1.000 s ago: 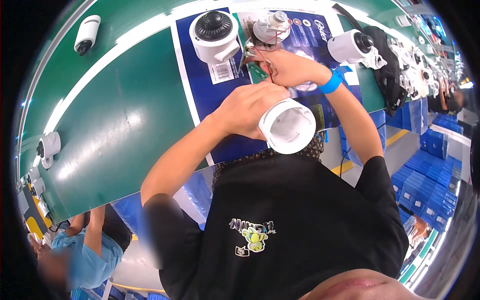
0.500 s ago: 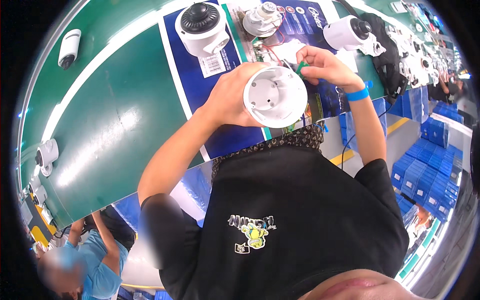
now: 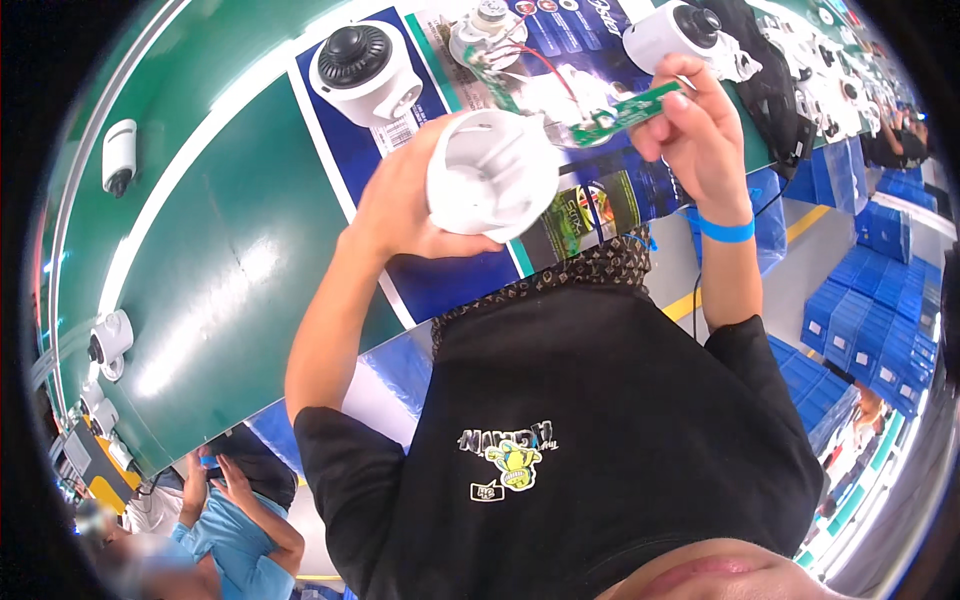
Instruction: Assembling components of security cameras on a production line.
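From my remote station I count two bare hands in the head view. The left hand is curved around one white cylindrical housing, thumb along its lower side; the housing is held above the bench, open end facing the camera, inner ribs visible. The right hand pinches one green circuit board by its far end, between thumb and fingers. The board's near end lies just beside the housing rim; I cannot tell whether they touch. One blue wristband is on the right wrist.

Beyond the hands I note one white round base with red wire; whether the wire joins the board is unclear.

Two white cameras with black domes flank this area: the left camera dome up, the right camera on its side. All these are over one dark blue printed sheet or near its edge, on one green table.

Farther left, one slim white camera lies alone. White parts at right are too crowded to count. One co-worker in light blue is at lower left.
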The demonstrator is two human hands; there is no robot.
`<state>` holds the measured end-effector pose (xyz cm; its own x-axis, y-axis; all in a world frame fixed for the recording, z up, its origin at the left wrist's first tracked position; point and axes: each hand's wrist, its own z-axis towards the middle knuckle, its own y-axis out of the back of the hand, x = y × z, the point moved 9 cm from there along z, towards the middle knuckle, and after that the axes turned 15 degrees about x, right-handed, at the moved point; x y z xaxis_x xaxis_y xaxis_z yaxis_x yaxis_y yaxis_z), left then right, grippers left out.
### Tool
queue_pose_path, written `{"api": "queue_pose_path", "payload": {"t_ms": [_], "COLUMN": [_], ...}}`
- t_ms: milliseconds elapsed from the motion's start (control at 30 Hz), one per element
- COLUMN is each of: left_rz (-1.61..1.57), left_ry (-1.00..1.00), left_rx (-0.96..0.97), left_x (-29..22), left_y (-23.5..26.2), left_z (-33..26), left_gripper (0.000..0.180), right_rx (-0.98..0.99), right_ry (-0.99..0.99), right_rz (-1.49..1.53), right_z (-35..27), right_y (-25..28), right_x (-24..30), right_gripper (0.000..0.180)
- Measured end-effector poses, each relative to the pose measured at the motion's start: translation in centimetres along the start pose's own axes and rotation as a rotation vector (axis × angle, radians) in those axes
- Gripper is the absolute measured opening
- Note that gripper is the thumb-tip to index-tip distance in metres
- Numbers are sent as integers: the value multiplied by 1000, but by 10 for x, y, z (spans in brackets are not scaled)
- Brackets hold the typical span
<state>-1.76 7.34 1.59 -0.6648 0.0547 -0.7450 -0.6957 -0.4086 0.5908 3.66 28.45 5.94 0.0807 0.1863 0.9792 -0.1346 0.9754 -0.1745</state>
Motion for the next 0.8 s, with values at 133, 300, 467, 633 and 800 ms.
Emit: {"api": "queue_pose_path", "payload": {"t_ms": [133,300,467,633,800], "left_rz": [198,180,94,123,126], "left_ry": [-83,5,30,20,-8], "left_rx": [-89,-60,-11,1,-7], "left_x": [-8,-6,-4,-7,-8], "left_y": [16,20,20,19,16], "left_z": [-9,-4,-1,-1,1], "left_gripper": [101,98,97,99,94], "right_rx": [100,96,83,141,261], "right_ry": [-9,38,61,27,-65], "right_rz": [-340,-503,-533,-585,-750], "right_z": [7,6,7,8,6], "right_y": [-34,-42,-40,-39,-41], "right_x": [12,5,5,1,1], "right_gripper": [25,24,22,21,22]}}
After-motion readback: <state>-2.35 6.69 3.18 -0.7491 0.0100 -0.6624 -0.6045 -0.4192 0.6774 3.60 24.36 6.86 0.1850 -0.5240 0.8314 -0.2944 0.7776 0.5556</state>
